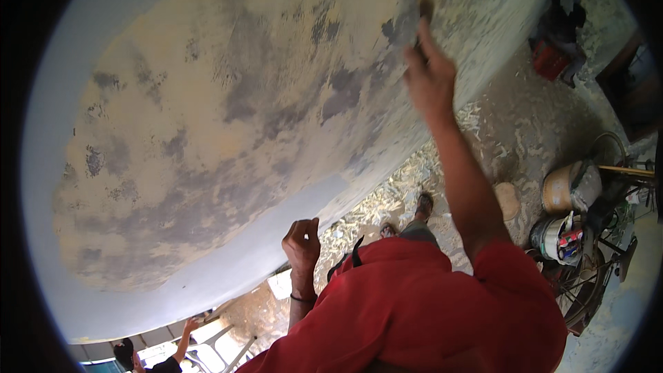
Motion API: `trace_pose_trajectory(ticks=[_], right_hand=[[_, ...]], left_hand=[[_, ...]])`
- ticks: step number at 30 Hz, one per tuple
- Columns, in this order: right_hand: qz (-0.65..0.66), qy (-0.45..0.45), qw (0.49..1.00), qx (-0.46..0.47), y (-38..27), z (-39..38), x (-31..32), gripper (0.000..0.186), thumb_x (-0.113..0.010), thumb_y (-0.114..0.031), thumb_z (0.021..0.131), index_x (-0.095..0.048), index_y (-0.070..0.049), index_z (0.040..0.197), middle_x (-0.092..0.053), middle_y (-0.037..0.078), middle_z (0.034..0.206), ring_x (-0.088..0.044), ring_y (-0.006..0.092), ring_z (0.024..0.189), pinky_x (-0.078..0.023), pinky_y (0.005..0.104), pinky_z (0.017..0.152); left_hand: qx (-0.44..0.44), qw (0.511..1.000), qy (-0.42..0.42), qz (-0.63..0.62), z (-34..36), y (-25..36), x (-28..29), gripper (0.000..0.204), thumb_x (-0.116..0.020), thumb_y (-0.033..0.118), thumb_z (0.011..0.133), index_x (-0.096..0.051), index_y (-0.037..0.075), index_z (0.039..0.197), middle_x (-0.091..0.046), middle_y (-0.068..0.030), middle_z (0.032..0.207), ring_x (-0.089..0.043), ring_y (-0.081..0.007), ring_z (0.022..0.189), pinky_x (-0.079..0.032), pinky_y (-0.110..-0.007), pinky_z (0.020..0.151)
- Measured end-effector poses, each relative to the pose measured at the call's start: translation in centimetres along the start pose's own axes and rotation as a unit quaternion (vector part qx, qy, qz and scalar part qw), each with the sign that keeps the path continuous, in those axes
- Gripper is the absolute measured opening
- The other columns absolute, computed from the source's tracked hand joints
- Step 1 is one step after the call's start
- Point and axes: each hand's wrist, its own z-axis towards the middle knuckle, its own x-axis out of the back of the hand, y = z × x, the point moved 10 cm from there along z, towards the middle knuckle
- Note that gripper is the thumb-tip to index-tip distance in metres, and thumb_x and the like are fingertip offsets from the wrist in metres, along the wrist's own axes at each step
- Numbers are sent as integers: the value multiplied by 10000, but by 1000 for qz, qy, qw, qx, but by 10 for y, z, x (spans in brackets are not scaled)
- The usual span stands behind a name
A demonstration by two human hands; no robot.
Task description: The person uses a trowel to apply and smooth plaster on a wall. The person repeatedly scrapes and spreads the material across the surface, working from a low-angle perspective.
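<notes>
My right hand (434, 86) is stretched out to the wall, its fingers closed around a small brownish hand tool (426, 8). Motion blurs the tool, which looks like a scraper, at the patchy wall (228, 138). Grey areas show through that wall's cream coat. My left hand (302, 243) is held in front of my red shirt near the lower part of the wall. Its fingers are curled into a loose fist, and nothing shows in them. A dark band circles that wrist.
Pale peelings (407, 169) litter the floor along the wall and around my feet. To the right stand a bucket of tools (561, 240), a beige tub (558, 190) and a bicycle wheel (587, 297). A person (563, 14) is by a red crate (550, 60); another person's arm (186, 338) reaches up at lower left.
</notes>
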Motion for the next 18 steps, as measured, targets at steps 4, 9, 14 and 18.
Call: trace_pose_trajectory(ticks=[4,9,14,18], right_hand=[[-52,-77,984,154,-21,-156,-78,681,-611,-27,981,-361,-36,1614,-533,190,848,-590,343,685,-503,398,607],[-81,9,962,260,-62,-72,-59,620,-580,-50,1020,-374,-9,1603,-557,170,880,-588,268,696,-512,389,628],[41,22,998,51,-82,87,26,561,-551,-132,1074,-389,0,1595,-501,-22,739,-443,79,613,-414,270,553],[-56,-19,997,57,-53,56,20,567,-556,-146,1073,-389,-3,1596,-539,47,821,-479,112,702,-460,306,643]], left_hand=[[-16,1000,8,-5,7,7,-7,110,-746,0,868,-730,31,973,-738,-154,923,-725,-345,813,-572,-416,706],[-6,1000,-1,-17,8,3,-5,56,-766,40,881,-738,58,927,-736,-129,828,-732,-280,685,-555,-370,619],[-21,1000,5,-6,-2,-3,-10,46,-767,59,884,-738,63,919,-741,-131,839,-745,-273,695,-555,-367,612],[-9,1000,-2,1,-7,-1,-21,58,-775,89,878,-741,68,920,-743,-129,845,-746,-287,700,-560,-384,614]])
